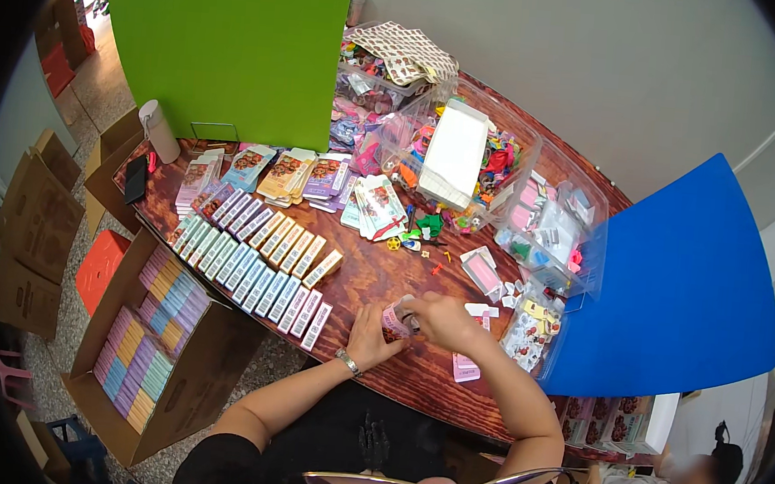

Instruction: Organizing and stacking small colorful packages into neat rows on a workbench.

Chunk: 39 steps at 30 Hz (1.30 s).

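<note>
A small pink box (392,322) sits just below the center of the frame, in the partly curled left hand (366,336), while the right hand (437,320) bends its fingers at the top; I cannot tell whether they grip anything. On the wooden table (362,272), rows of boxes (262,278) fill the left-center, with a green panel (239,48) upper left and a blue panel (674,301) at right.

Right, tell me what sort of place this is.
Probably a packing workshop: rows of slim boxes stand on a wood-grain table, clear plastic bins hold colourful trinkets, and an open cardboard carton holds stacked pastel packs.
</note>
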Tool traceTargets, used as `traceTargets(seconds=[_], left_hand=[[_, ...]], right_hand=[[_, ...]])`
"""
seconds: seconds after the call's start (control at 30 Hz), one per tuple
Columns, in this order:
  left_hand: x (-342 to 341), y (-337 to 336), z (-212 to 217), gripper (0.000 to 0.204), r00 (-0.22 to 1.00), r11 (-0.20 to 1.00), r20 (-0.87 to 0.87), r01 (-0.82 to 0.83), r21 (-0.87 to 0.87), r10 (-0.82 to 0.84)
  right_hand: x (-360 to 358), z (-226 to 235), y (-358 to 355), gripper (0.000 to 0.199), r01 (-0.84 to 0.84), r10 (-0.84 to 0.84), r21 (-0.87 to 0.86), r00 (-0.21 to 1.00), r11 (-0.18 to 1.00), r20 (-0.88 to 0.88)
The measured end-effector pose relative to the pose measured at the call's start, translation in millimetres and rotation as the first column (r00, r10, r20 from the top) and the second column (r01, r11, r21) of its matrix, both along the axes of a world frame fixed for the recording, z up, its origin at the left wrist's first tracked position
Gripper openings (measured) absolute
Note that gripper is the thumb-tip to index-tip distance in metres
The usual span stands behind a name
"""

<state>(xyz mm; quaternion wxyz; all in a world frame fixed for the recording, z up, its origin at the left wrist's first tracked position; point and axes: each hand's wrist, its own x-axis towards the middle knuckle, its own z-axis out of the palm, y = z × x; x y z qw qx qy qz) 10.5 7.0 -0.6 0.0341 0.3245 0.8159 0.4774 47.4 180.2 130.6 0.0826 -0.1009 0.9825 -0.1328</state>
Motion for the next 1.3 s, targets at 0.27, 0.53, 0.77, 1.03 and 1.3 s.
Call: traceTargets(seconds=[0.27,0.53,0.77,1.03,1.3], left_hand=[[-2.9,-0.5,-5.4,0.081,0.994,0.999,0.103,-0.031,0.009,0.030],[-3.3,-2.1,-4.9,0.079,0.954,0.995,0.299,-0.015,0.102,-0.017],[-1.3,-3.6,-4.4,0.084,0.975,0.996,0.221,0.016,0.090,-0.035],[5.6,-3.7,2.8,0.077,0.990,0.991,0.139,0.011,0.136,-0.030],[0.4,6.2,-0.8,0.080,0.991,0.990,0.097,0.084,0.109,-0.094]], right_hand=[[-7.6,32.1,-1.8,0.018,0.042,-0.132,-0.413,0.973,0.910,-0.191],[3.9,2.2,-10.1,0.018,0.024,-0.105,-0.448,0.982,0.894,-0.157],[-0.7,10.6,-1.5,0.023,0.293,-0.268,-0.594,0.954,0.749,0.133],[-3.4,-6.4,-5.3,0.022,0.205,-0.298,-0.290,0.897,0.935,-0.327],[14.8,-15.5,-13.4,0.029,0.147,-0.254,-0.307,0.904,0.940,-0.345]])
